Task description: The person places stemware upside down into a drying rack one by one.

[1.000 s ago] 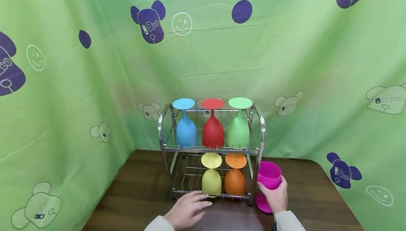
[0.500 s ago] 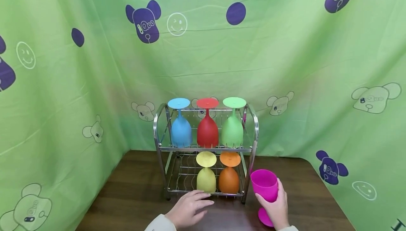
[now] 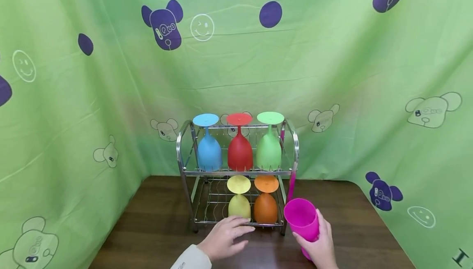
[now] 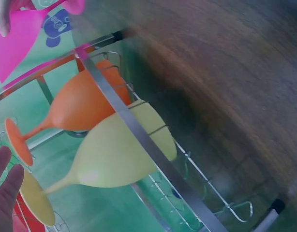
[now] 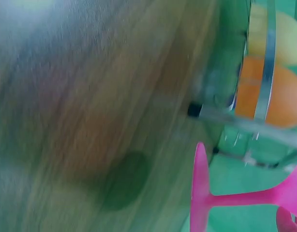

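My right hand (image 3: 319, 242) grips a magenta goblet (image 3: 306, 228) by its bowl, just right of the rack's front corner. The goblet is mouth up and tilted; its stem (image 5: 243, 197) and foot show in the right wrist view, the foot above the table. My left hand (image 3: 227, 238), fingers loosely extended, is in front of the lower shelf, nearest the yellow goblet (image 3: 239, 206); whether it touches the rack I cannot tell. An orange goblet (image 3: 265, 208) stands upside down beside the yellow one, which is also inverted.
A two-tier metal rack (image 3: 236, 173) stands on the dark wooden table (image 3: 148, 219). Its upper shelf bears inverted blue (image 3: 209, 154), red (image 3: 240, 154) and green (image 3: 269, 154) goblets. Green patterned cloth (image 3: 236, 63) hangs behind and at the sides.
The magenta goblet, in my right hand, has come off the table toward me and tilted, its foot now mostly hidden in the head view. My left hand has shifted slightly right along the rack.
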`<state>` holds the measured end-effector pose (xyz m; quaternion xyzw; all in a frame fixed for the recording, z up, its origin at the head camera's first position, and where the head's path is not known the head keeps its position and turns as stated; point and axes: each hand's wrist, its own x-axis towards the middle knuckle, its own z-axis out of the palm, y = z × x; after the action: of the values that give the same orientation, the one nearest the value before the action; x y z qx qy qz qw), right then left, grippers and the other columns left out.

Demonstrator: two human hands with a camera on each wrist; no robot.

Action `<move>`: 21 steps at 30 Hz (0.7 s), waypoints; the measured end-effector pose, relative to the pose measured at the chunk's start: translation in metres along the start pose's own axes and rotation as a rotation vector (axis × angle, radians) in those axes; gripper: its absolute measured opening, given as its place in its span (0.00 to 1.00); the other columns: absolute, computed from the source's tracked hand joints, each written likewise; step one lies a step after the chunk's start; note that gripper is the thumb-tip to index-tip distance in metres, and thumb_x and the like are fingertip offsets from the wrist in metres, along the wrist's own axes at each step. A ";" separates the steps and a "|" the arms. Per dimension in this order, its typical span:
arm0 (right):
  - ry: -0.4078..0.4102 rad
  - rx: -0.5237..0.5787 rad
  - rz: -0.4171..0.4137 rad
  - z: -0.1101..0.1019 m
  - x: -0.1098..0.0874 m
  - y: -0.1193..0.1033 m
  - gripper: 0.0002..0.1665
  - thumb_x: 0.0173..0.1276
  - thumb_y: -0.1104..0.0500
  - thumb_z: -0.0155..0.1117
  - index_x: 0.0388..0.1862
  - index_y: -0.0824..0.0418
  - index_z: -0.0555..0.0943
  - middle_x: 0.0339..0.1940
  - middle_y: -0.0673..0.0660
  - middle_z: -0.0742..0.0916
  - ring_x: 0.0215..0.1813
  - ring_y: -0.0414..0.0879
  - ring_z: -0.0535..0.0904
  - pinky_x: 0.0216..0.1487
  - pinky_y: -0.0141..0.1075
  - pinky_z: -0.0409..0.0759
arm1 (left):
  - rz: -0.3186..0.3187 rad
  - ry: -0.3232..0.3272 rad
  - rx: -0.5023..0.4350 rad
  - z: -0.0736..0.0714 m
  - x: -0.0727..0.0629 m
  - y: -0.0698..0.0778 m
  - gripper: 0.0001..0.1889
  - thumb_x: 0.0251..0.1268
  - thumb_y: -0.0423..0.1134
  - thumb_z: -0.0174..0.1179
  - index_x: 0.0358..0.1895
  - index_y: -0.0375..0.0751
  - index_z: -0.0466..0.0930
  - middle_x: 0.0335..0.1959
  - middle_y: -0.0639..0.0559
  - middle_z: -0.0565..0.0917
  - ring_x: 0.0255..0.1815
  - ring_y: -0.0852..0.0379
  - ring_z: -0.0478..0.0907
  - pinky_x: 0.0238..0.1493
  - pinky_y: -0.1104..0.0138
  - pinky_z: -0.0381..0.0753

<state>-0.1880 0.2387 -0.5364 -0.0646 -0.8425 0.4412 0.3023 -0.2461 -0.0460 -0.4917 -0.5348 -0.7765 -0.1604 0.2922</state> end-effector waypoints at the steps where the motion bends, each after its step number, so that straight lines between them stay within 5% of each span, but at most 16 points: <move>1: 0.010 -0.010 -0.039 0.002 -0.003 -0.002 0.57 0.39 0.66 0.80 0.69 0.72 0.61 0.55 0.72 0.70 0.52 0.51 0.69 0.46 0.51 0.74 | 0.000 0.005 0.001 0.000 0.002 0.001 0.23 0.47 0.43 0.72 0.51 0.48 0.83 0.51 0.52 0.82 0.53 0.55 0.78 0.57 0.67 0.73; 7: 0.050 -0.031 -0.315 0.014 -0.017 -0.010 0.57 0.23 0.66 0.84 0.60 0.71 0.69 0.51 0.62 0.74 0.52 0.20 0.59 0.38 0.36 0.78 | -0.050 0.009 -0.016 -0.002 0.011 0.005 0.31 0.45 0.48 0.74 0.56 0.44 0.79 0.53 0.51 0.81 0.55 0.54 0.77 0.58 0.66 0.72; 10: 0.047 -0.015 -0.464 0.020 -0.020 -0.013 0.53 0.34 0.50 0.85 0.58 0.69 0.71 0.50 0.58 0.74 0.49 0.26 0.66 0.37 0.32 0.78 | -0.086 -0.006 -0.066 -0.003 0.017 0.008 0.33 0.45 0.49 0.73 0.58 0.42 0.77 0.55 0.49 0.80 0.57 0.53 0.76 0.59 0.65 0.72; 14: 0.057 -0.019 -0.656 0.029 -0.021 -0.016 0.49 0.53 0.29 0.62 0.56 0.69 0.73 0.49 0.61 0.76 0.43 0.43 0.76 0.42 0.24 0.75 | -0.114 -0.041 -0.123 -0.007 0.023 0.011 0.35 0.46 0.50 0.73 0.60 0.42 0.75 0.57 0.46 0.78 0.58 0.52 0.75 0.59 0.64 0.72; 16: 0.056 -0.027 -0.716 0.033 -0.023 -0.019 0.49 0.56 0.27 0.55 0.56 0.69 0.74 0.49 0.62 0.77 0.41 0.47 0.77 0.44 0.22 0.74 | -0.121 -0.064 -0.130 -0.009 0.022 0.012 0.36 0.46 0.51 0.73 0.61 0.43 0.74 0.58 0.46 0.78 0.58 0.51 0.75 0.59 0.63 0.73; 21: 0.031 -0.026 -0.798 0.037 -0.028 -0.028 0.47 0.57 0.28 0.56 0.56 0.66 0.76 0.49 0.62 0.78 0.42 0.49 0.77 0.44 0.23 0.75 | -0.134 -0.099 -0.119 -0.016 0.017 0.015 0.40 0.42 0.55 0.74 0.62 0.44 0.73 0.58 0.46 0.77 0.58 0.51 0.75 0.56 0.61 0.75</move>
<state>-0.1818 0.1845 -0.5430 0.2574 -0.8024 0.2774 0.4616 -0.2320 -0.0368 -0.4698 -0.5054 -0.8129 -0.1989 0.2100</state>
